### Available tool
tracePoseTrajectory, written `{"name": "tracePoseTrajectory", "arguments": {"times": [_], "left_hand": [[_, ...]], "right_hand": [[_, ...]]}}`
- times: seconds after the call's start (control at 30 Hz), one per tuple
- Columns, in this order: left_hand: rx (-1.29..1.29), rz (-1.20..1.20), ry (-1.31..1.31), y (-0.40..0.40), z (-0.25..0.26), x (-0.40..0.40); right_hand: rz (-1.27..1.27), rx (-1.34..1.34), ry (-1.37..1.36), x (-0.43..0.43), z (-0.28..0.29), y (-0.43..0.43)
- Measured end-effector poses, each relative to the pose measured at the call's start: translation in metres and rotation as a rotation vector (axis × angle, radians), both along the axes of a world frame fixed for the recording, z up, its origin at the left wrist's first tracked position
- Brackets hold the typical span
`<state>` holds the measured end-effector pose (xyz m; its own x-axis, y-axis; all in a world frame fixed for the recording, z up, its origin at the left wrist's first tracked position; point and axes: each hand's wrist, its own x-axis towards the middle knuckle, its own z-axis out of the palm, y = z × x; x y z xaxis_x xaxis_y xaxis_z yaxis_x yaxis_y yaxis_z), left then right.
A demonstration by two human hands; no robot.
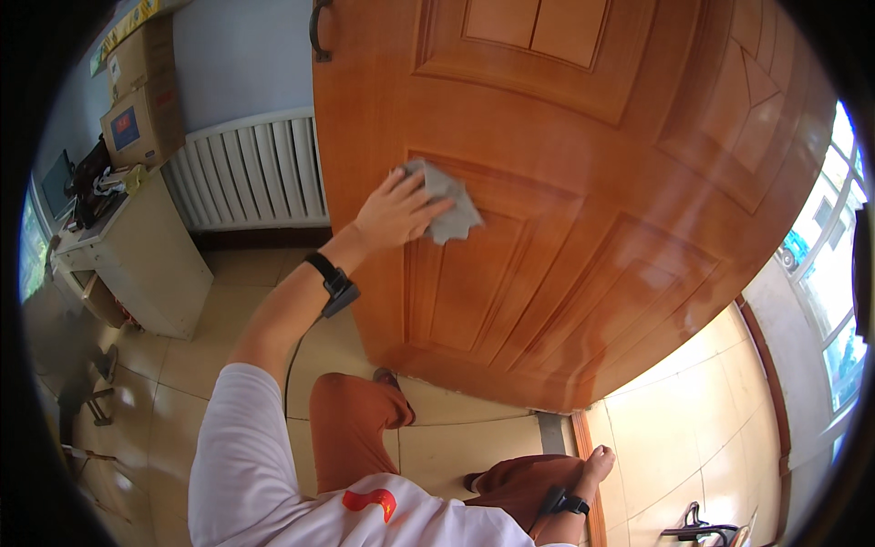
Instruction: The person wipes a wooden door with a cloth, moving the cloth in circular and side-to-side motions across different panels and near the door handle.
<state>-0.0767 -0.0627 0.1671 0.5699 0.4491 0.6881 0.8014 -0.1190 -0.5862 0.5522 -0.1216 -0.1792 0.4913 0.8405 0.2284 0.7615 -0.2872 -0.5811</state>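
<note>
My left hand [403, 208] presses a grey cloth [451, 212] against a varnished wooden door [372, 301]. The fingers lie spread over the cloth, which sticks out beyond them on the right. This contact is on the upper left part of a lower recessed panel [472, 287]. Low at the right, my right hand [599, 463] hangs beside my knee with its fingers curled in, and nothing shows in it. Each wrist wears a black strap with a small device.
A dark door handle [316, 31] is at the door's upper left edge. Behind stand a white radiator [256, 171] and a cluttered desk [160, 253] bearing cardboard boxes [147, 123]. A wooden threshold strip [593, 506] crosses the tiled floor [472, 444]. A black metal-framed object [697, 528] stands lower right.
</note>
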Motion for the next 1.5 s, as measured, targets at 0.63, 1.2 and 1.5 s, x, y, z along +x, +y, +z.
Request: {"name": "tracePoseTrajectory", "arguments": {"times": [0.63, 1.2, 1.5], "left_hand": [[0.388, -0.19, -0.204, 0.063, 0.186, 0.133], [-0.183, -0.264, 0.22, 0.057, -0.018, 0.179], [-0.28, -0.244, 0.147, 0.039, 0.04, 0.111]], "right_hand": [[0.008, -0.05, -0.031, -0.016, 0.012, 0.008], [-0.012, -0.041, -0.005, -0.005, 0.01, -0.005], [0.01, 0.005, 0.062, -0.002, 0.009, -0.009]]}}
